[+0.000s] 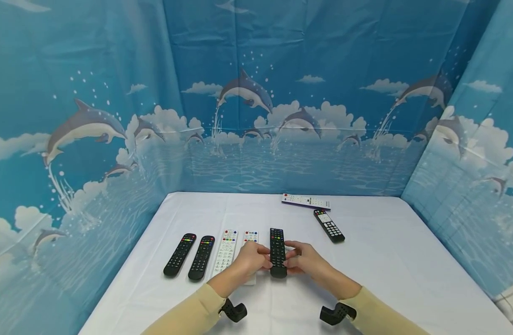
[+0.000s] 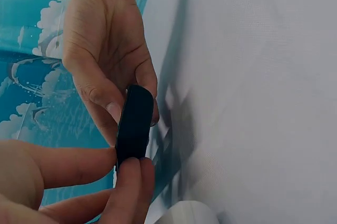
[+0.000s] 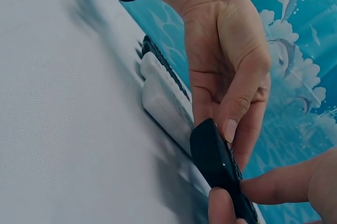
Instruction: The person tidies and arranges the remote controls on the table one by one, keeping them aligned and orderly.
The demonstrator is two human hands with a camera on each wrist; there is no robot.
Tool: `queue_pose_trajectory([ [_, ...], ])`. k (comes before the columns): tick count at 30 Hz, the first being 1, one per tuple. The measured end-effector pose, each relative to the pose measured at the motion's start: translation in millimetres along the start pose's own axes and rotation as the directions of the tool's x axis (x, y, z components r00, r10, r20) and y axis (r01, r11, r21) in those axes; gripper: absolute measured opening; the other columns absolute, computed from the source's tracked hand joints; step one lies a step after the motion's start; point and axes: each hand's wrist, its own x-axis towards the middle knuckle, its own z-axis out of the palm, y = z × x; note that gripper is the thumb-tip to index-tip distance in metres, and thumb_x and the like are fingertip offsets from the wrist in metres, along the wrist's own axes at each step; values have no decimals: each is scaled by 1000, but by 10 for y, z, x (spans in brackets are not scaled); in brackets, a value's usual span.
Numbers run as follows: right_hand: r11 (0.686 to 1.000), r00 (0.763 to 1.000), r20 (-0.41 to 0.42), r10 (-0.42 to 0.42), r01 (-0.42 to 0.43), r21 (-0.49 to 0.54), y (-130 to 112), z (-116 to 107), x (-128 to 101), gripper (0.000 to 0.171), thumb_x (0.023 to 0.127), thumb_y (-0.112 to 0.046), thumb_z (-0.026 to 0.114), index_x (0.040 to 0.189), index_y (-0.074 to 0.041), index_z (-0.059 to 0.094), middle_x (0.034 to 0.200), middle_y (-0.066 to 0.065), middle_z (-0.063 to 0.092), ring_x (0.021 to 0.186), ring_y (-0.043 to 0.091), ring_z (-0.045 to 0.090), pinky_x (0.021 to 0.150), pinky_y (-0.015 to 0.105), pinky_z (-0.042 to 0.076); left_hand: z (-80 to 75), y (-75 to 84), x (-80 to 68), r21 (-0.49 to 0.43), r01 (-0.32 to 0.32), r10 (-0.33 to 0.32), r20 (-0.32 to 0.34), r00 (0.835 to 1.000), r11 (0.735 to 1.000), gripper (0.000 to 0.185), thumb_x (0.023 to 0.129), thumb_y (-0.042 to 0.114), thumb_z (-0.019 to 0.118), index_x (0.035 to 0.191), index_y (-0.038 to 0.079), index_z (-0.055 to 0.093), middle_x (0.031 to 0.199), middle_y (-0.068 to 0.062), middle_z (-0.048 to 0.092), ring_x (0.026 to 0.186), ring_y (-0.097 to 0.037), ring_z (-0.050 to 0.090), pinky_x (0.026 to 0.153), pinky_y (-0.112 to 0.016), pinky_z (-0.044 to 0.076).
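The held remote (image 1: 278,253), black with rows of keys, is between the two hands above the table (image 1: 377,288), keys up and its long side pointing away from the person. In the wrist views its near end is clear of the cloth, with a shadow beside it; whether the far end touches, I cannot tell.

The left hand (image 1: 253,257) pinches the left edge of the held remote, thumb and fingertips bent in with only its thickness between them. The right hand (image 1: 305,258) does the same on the right edge, also nearly closed up around it.

Left of the held remote, four others lie roughly side by side. Nearest is the short white remote (image 1: 250,236), partly hidden by the left hand; next comes the long white remote (image 1: 225,251), then the inner black remote (image 1: 202,258), and farthest out the outer black remote (image 1: 180,255).

Beyond the held remote and to its right lies the small black remote (image 1: 329,226) with pale keys, slanted. Just past that is the purple-edged remote (image 1: 306,201), lying crosswise.

Behind the held remote and everything else hangs the dolphin curtain (image 1: 239,160).
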Motion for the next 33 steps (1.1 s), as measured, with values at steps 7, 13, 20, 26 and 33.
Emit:
queue_pose_trajectory([
  [7, 999, 999, 13, 43, -43, 5, 34, 35, 13, 74, 80, 6, 71, 148, 4, 42, 105, 17, 60, 85, 23, 66, 74, 36, 61, -67, -20, -1, 46, 16, -17, 26, 1000, 999, 44, 77, -12, 72, 121, -13, 65, 94, -15, 69, 84, -22, 70, 72, -32, 61],
  [13, 998, 998, 43, 56, -57, 15, 31, 22, 9, 71, 80, 5, 64, 147, 7, 41, 107, 20, 61, 79, 23, 68, 71, 36, 62, -90, 22, -14, 29, 70, -70, 16, 997, 997, 39, 87, -3, 69, 123, -15, 62, 107, -19, 67, 87, -26, 72, 74, -34, 61],
  [20, 996, 997, 19, 72, -71, -60, 16, 18, 40, 62, 85, -1, 60, 145, 6, 45, 110, 19, 61, 78, 23, 68, 68, 35, 61, -80, 91, -21, 44, 100, -101, 19, 995, 994, 39, 93, 6, 67, 127, -11, 61, 102, -14, 67, 86, -28, 70, 74, -35, 61],
  [26, 991, 998, 27, 60, -56, -118, 28, 43, 49, 60, 86, -3, 66, 143, 4, 49, 107, 17, 61, 78, 23, 67, 70, 35, 61, -90, 94, -35, 67, 111, -113, 25, 993, 991, 39, 94, 7, 65, 128, -11, 60, 104, -14, 66, 89, -29, 70, 77, -37, 61],
  [33, 992, 997, 44, 63, -58, -109, 16, 53, 5, 64, 83, -1, 68, 144, 5, 47, 103, 16, 62, 78, 22, 67, 71, 37, 62, -108, 79, -53, 45, 109, -111, 35, 993, 993, 36, 94, 7, 65, 125, -11, 62, 105, -15, 66, 88, -28, 70, 76, -37, 61],
])
